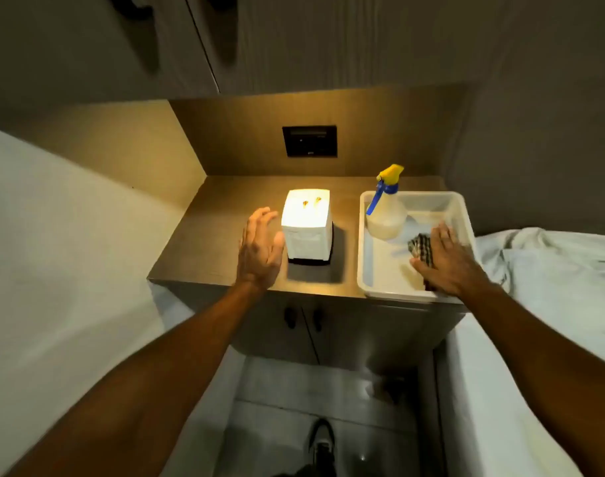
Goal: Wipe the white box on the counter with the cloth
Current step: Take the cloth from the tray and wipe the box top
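A white box (307, 226) stands upright in the middle of the brown counter (204, 249), brightly lit on top. My left hand (259, 249) hovers just left of it, fingers spread, close to its side but apart from it. A checked dark-and-light cloth (420, 248) lies crumpled in a white tray (373, 270) on the right of the counter. My right hand (445, 258) rests flat over the cloth, fingers extended, covering its near part; no grip shows.
A spray bottle (386, 215) with a yellow and blue head stands in the tray's far left corner. A dark wall socket panel (309, 141) sits on the back wall. White bedding (552, 270) lies right of the counter; cabinet doors (304, 325) are below.
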